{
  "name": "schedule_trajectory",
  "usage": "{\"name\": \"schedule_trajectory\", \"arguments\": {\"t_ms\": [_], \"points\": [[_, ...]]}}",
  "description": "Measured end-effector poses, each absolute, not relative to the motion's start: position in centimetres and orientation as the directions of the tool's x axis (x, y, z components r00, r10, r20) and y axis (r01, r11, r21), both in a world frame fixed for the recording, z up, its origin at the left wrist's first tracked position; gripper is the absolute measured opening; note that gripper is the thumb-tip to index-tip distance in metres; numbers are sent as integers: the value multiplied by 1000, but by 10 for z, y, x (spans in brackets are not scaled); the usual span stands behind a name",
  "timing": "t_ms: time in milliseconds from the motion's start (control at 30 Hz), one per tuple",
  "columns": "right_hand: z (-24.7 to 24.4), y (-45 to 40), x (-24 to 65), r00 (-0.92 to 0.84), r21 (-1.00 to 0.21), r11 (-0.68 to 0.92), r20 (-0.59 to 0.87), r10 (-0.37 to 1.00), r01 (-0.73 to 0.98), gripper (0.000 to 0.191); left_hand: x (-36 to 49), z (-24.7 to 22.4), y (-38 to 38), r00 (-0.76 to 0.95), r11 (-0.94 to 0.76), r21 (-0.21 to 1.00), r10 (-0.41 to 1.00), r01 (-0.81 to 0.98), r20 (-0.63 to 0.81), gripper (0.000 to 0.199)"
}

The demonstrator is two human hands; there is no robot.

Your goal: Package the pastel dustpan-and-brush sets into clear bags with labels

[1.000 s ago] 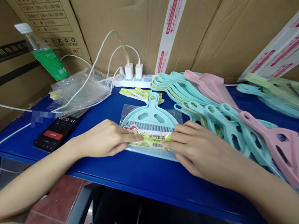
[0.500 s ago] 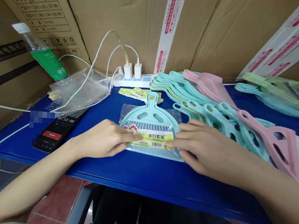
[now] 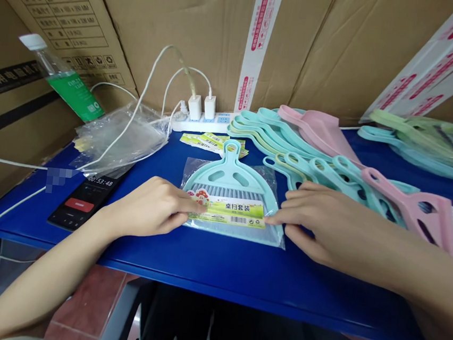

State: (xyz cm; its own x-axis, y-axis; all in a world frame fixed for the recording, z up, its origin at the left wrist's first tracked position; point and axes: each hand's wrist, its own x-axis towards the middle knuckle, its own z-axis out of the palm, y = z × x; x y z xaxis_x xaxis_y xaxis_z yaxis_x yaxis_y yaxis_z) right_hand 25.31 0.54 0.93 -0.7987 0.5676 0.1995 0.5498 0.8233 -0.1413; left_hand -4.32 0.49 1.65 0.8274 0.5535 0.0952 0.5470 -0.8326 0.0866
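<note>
A mint-green plastic dustpan (image 3: 229, 178) lies flat in a clear plastic bag (image 3: 276, 196) on the table, with a brush's grey bristles showing along its lower part. A green-and-white printed label card (image 3: 232, 213) crosses the bag. My left hand (image 3: 153, 205) has its fingertips on the bag at the card's left end. My right hand (image 3: 321, 222) reaches the card's right end, with its fingers over the bag's right edge. Beside that hand lies a fanned stack of mint and pink dustpans (image 3: 342, 176).
A blue table (image 3: 200, 274) carries a phone showing a timer (image 3: 85, 199), a crumpled plastic bag (image 3: 121, 138), several loose label cards (image 3: 213, 143), and a power strip (image 3: 199, 125) with chargers. A water bottle (image 3: 64, 82) leans at left; cardboard (image 3: 183, 37) stands behind.
My right hand has slid rightward to the bag's right edge, and my left hand has eased slightly left. The bag sits a little straighter on the table.
</note>
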Motion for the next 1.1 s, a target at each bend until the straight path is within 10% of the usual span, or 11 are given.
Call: {"name": "schedule_trajectory", "arguments": {"t_ms": [1100], "points": [[4,4,235,-798,80,821,305,520,565,31,-39,14,3,750,-716,-242,656,654,84,20]]}}
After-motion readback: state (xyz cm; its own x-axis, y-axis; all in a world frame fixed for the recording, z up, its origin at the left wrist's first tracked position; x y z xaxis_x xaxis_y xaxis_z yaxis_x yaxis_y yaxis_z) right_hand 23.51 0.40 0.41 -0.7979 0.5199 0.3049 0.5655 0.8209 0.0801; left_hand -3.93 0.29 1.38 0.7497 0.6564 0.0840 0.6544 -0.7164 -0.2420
